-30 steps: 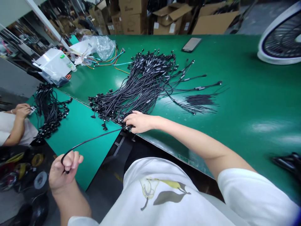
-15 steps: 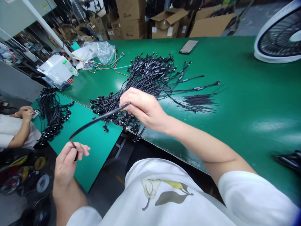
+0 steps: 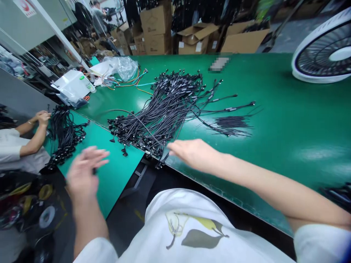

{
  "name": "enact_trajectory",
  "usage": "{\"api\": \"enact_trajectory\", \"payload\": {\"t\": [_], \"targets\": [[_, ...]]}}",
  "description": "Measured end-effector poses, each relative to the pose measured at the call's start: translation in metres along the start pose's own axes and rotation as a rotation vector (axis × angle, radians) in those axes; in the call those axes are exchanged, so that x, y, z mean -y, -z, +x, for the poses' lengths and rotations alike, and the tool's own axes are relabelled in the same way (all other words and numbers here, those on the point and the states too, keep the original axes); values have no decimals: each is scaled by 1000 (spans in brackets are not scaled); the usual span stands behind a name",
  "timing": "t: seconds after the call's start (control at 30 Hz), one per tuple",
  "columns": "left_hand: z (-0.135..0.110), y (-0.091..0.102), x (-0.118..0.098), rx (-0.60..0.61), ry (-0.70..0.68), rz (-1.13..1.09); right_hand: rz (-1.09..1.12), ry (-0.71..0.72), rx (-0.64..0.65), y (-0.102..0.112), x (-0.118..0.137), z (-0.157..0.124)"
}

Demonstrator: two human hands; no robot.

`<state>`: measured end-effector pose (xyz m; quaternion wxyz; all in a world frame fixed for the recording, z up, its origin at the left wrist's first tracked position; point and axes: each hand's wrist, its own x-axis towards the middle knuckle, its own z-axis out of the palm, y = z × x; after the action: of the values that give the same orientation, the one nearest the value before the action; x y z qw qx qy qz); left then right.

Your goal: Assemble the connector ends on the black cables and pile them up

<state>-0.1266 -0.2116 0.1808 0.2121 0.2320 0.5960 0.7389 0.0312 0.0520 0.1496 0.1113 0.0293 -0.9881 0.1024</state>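
My right hand (image 3: 193,153) is closed in a pinch at the near edge of the green table, beside the lower end of the cable pile. A thin black cable (image 3: 145,124) arcs up and left from its fingertips, its far part blurred. My left hand (image 3: 85,173) is raised over the lower green table at the left, smeared by motion. A small dark piece shows at its fingers; whether it grips this is unclear. The big pile of black cables (image 3: 170,106) with connectors lies in front of my hands.
A bunch of thin black strips (image 3: 231,121) lies right of the pile. A fan (image 3: 323,51) stands far right and a blurred-out phone (image 3: 219,64) lies at the back. Left are a white box (image 3: 72,84), plastic bag (image 3: 127,67), another cable pile (image 3: 65,135) and a co-worker's hands (image 3: 43,117).
My right hand has moved right and down, toward the table edge. The cable stretched between my hands now arcs loosely over the pile. My left hand is blurred with its fingers raised.
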Motion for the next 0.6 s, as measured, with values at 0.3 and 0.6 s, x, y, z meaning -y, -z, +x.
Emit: {"api": "enact_trajectory", "payload": {"t": [0.3,0.6], "targets": [[20,-106,93,716,448,66,42,-266,-29,19,-46,-53],[39,-82,94,759,728,-74,290,-569,17,-15,-115,-148]]}}
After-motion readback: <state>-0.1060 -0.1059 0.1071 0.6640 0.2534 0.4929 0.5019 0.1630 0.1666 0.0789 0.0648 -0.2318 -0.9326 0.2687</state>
